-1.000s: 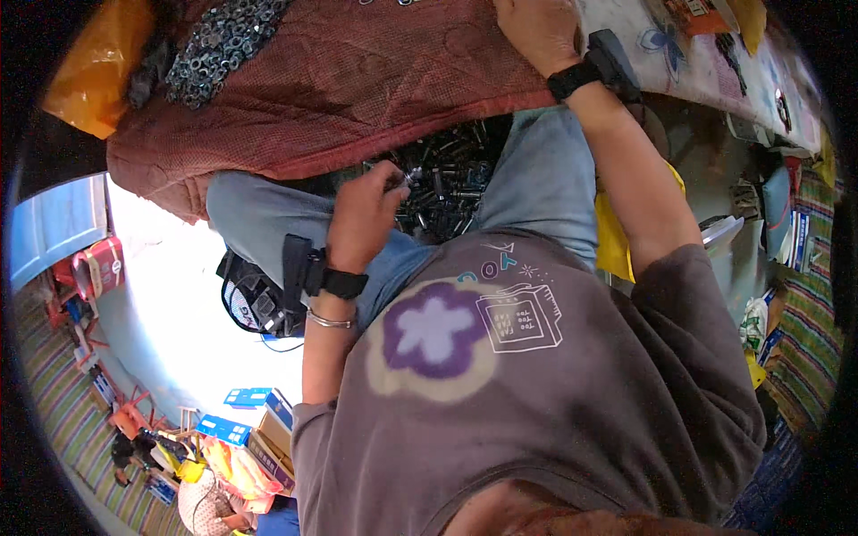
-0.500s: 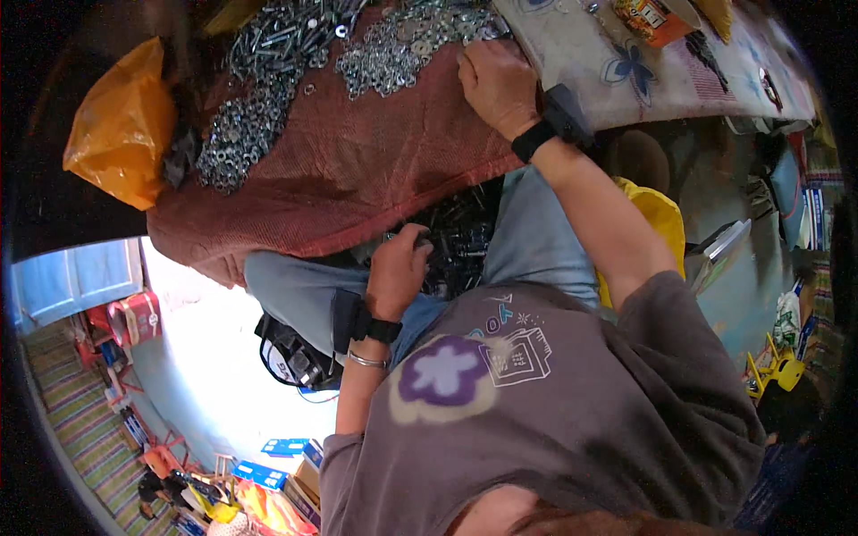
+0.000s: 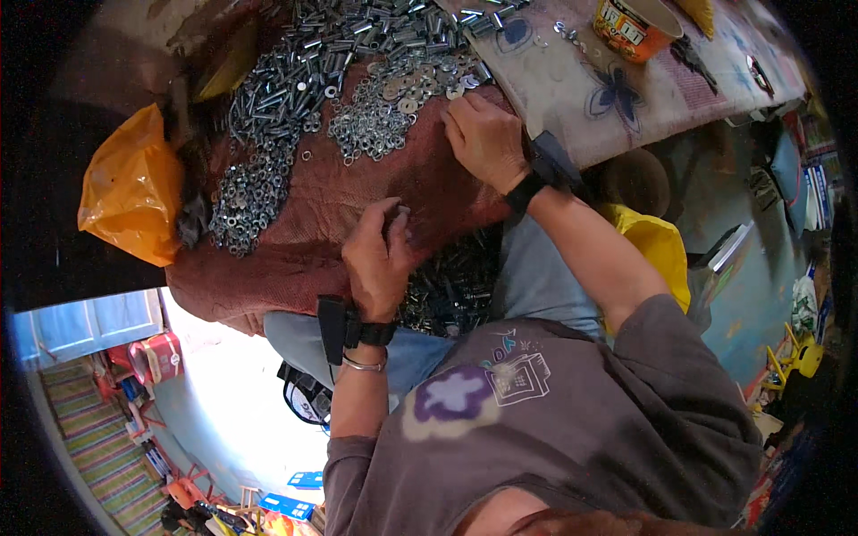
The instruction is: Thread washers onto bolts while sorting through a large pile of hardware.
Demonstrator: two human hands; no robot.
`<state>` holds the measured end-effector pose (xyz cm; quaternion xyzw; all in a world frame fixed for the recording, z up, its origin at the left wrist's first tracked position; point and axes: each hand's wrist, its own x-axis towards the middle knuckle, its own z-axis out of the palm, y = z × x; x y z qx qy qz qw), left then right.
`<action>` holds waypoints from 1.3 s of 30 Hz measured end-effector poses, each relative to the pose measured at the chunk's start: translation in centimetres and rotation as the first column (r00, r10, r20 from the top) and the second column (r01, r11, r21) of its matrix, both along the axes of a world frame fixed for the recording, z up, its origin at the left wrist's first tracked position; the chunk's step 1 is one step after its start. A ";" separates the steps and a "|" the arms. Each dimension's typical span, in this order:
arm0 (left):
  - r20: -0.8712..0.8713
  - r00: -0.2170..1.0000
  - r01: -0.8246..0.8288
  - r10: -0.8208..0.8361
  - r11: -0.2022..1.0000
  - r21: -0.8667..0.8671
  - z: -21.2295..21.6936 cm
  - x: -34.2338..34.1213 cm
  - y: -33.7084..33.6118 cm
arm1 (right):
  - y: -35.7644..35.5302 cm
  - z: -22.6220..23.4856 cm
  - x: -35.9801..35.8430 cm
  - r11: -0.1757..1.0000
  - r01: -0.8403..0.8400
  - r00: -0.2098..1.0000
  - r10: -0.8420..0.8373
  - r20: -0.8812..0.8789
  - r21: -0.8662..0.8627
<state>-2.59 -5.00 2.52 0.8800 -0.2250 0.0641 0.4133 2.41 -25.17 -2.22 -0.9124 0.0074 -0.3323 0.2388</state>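
Note:
My left hand hovers over the near part of a red-brown cloth, its fingers curled in toward the thumb; a small greyish bit shows at the tips, too small to name. Farther right, my right hand rests at the cloth's right side with bent fingers, the tips against flat washers. What it pinches is hidden. Beside those washers lies a heap of small rings. Nuts form a strip at left, and metal sleeves and bolts are piled at the back.
Dark bolts fill a space at my lap under the cloth's edge. An orange plastic bag stands at left. On the flowered cover at right are an orange paper tub and black tweezers-like tools. A yellow bag hangs below.
My left hand has risen from the dark bolts at my lap to above the cloth. The right hand stays by the flat washers. The view has tilted, showing more of the pile.

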 end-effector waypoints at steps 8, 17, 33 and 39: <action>-0.098 0.995 0.033 -0.029 0.998 0.044 0.5 2.7 0.5 | -3.8 0.7 1.2 1.000 -0.009 1.000 0.010 0.029 -0.027; 0.254 0.966 0.003 -0.038 0.991 0.136 -0.2 6.7 0.7 | -4.7 1.6 4.1 0.959 -0.049 0.974 -0.016 -0.226 -0.281; 0.335 0.934 0.058 -0.124 0.978 0.199 -2.6 10.4 -1.5 | -2.6 2.4 4.9 0.964 -0.138 0.988 0.150 -0.036 0.227; 0.345 0.937 0.021 -0.051 0.996 0.092 -2.9 10.6 -0.7 | -0.1 2.7 7.7 0.898 -0.284 0.954 0.229 0.193 0.337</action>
